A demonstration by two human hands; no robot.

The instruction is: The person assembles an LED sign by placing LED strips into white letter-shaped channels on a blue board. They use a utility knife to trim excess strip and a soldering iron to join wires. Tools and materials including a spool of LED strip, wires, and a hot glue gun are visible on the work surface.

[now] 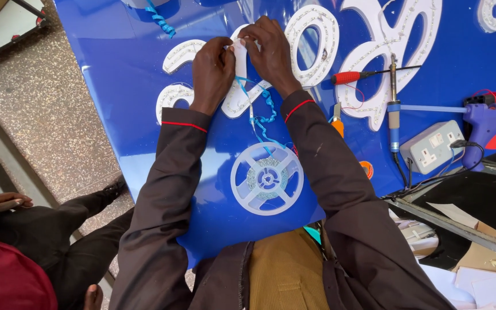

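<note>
Seen from above, the left hand [212, 70] and right hand [270, 50] are meeting over a white channel letter [308, 49] on a blue sign panel [121, 63]; both sets of fingers are pinching a white LED strip [240, 56], its long axis running away from the body; blue backing tape [265, 112] is trailing toward a white reel [266, 178] lying nearer the person.

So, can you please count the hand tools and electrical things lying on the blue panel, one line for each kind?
Red-handled screwdriver: 1
Soldering iron with blue handle: 1
Purple glue gun: 1
Grey socket box: 1
White reel: 1
Total: 5
Both hands, left hand and right hand, press a white strip onto the white letters.
</note>
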